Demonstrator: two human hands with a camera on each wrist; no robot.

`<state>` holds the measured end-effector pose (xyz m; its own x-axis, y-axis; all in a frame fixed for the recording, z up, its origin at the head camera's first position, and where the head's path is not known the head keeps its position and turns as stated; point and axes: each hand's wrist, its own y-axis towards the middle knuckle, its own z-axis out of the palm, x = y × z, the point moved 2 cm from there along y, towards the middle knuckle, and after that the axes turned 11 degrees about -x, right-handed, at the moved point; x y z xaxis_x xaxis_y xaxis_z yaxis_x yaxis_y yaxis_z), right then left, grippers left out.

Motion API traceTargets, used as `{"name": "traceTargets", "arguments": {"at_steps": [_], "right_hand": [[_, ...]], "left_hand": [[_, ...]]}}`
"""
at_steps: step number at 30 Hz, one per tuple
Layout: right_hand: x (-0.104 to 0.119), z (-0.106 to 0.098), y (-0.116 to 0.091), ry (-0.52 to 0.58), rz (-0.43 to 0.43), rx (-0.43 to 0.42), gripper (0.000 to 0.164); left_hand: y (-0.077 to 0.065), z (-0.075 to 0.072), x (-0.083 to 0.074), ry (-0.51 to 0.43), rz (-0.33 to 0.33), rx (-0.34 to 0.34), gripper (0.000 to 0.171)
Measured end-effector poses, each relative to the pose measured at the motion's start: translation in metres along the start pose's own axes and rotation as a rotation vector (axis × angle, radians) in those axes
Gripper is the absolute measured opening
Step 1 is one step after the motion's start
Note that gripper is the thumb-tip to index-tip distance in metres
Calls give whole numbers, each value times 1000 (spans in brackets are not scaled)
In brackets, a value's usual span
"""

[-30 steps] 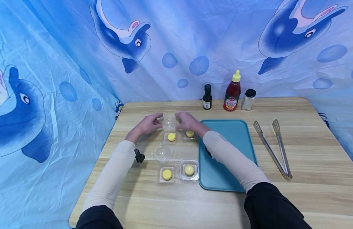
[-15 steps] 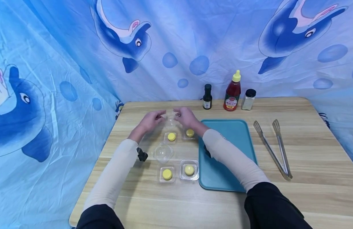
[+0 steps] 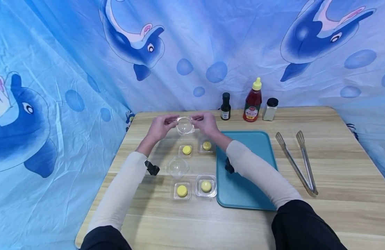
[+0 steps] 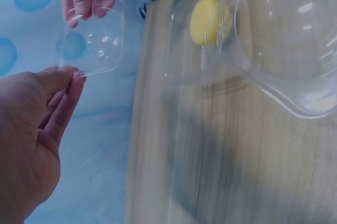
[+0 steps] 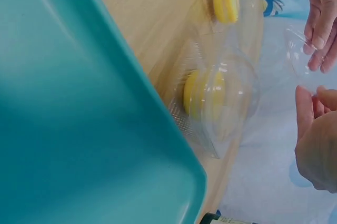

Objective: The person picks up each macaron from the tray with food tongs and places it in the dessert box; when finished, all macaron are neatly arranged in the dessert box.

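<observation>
A clear square lid with a round dome (image 3: pixel 185 125) is held up above the far left of the table. My left hand (image 3: pixel 159 128) pinches its left edge between thumb and fingers, and my right hand (image 3: pixel 208 124) pinches the opposite edge. Below it, a yellow macaron (image 3: pixel 186 150) sits in a clear tray with no lid on it. To its right, another macaron (image 5: pixel 202 93) lies under a domed lid in the right wrist view. Nearer me, a second loose domed lid (image 3: pixel 177 167) lies on the table, and two more macarons (image 3: pixel 182 190) sit in clear trays.
A teal tray (image 3: pixel 247 166) lies right of the macaron trays, under my right forearm. Metal tongs (image 3: pixel 300 163) lie spread further right. Along the back stand a dark small bottle (image 3: pixel 225 107), a red sauce bottle (image 3: pixel 252 100) and a black-capped jar (image 3: pixel 270 109). A blue curtain hangs behind.
Both hands have lifted the domed lid up and away from the uncovered tray at the back left. The lid is now tilted with its face towards the head camera.
</observation>
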<state>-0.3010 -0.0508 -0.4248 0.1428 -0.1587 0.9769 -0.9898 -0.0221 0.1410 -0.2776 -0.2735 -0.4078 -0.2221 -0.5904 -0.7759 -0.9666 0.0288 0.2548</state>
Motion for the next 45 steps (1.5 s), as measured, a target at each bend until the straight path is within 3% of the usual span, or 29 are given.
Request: {"name": "traceTargets", "arguments": {"at_steps": [6,9,14,22,26,31,36,40,45], "right_hand": [[6,-7,-4,10,-74,-19,12],[11,-11,-7,-24,-132,-25,8],[19,-17,-11,-74,-282,7,7],[22,-24,-24,-1,-570,107,16],[20,-26,-33,30,-636,140,17],[18,-25,-40,3,-572,197,20],[16,-27,-44,-104,-390,294,49],[14,-31,-46,-137,-261,357,56],[7,-31,-46,-220,-266,382,62]], "left_hand": [[-7,-4,-8,-145,-40,-42,29],[-12,-6,-9,-177,-65,-26,31],[-17,-9,-10,-225,-95,100,51],[-20,-18,-7,-322,-208,362,54],[-24,-22,-7,-281,-185,409,56],[-28,-24,-8,-183,-112,368,58],[-31,-25,-8,-142,-50,314,59],[-34,-25,-7,-134,3,268,59],[-40,-21,-2,-76,69,219,64]]}}
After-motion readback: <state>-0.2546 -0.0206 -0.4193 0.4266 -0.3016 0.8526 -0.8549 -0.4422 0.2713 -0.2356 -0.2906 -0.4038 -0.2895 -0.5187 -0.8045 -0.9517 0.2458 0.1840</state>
